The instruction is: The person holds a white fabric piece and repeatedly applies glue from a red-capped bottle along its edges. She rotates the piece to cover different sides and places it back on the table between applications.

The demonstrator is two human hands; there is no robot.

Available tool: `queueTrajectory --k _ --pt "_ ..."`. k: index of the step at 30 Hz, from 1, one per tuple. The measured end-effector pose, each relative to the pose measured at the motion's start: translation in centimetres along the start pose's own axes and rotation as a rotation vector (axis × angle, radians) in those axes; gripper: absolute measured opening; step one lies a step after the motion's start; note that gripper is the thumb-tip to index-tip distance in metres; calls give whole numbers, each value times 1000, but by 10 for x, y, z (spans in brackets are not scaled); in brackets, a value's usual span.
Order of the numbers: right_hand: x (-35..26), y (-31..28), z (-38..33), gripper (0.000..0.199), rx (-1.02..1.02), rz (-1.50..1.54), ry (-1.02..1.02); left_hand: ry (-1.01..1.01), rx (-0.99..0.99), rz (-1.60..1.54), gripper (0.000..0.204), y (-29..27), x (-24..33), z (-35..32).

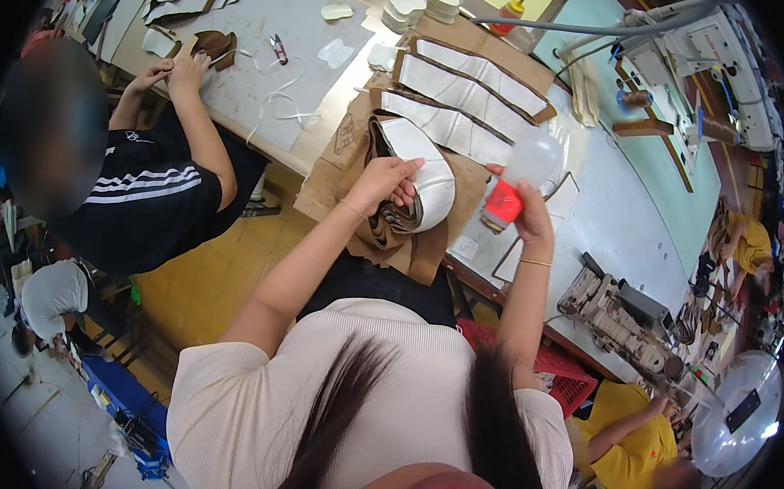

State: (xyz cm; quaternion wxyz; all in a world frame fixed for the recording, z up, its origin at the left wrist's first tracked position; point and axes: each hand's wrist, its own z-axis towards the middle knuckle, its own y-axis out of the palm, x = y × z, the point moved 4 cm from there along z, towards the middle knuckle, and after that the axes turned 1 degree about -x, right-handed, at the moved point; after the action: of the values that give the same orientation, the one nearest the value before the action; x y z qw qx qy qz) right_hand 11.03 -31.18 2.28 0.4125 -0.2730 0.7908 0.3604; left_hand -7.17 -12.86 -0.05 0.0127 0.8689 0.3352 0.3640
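Observation:
My left hand (385, 182) is at a thick bundle of brown leather-like panels (435, 179) with white facing, curved over on itself at the near table edge. Its fingers are partly curled at the inner edge of the top panel. In my right hand (532, 216) is a translucent squeeze bottle (537, 153) with a red lower part, tilted with the red end down. The bottle is slightly blurred, and no liquid shows at its tip. Just beyond the bundle, several white-faced brown strips (471, 82) lie in overlapping rows on brown cardboard (325, 163).
Stacks of white cut pieces (404, 9) and a yellow bottle with a red label (510, 15) stand at the back. A sewing machine (628, 320) is at right. At left a co-worker's hands (181, 75) handle brown pieces, near snips (278, 49) and white tape (283, 108).

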Motion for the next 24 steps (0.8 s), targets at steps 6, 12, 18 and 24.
queueTrajectory --k 6,12,18,24 --pt "29 46 -6 58 -66 88 80 155 79 -198 24 6 -10 -9" --pt "23 75 -22 79 -137 12 66 151 50 -351 20 -6 -25 -13" --pt "21 85 -32 66 -119 87 -16 485 83 2 21 -13 -5 -28" --pt "8 93 -39 55 -208 267 -82 328 -209 -596 26 -2 15 -70"
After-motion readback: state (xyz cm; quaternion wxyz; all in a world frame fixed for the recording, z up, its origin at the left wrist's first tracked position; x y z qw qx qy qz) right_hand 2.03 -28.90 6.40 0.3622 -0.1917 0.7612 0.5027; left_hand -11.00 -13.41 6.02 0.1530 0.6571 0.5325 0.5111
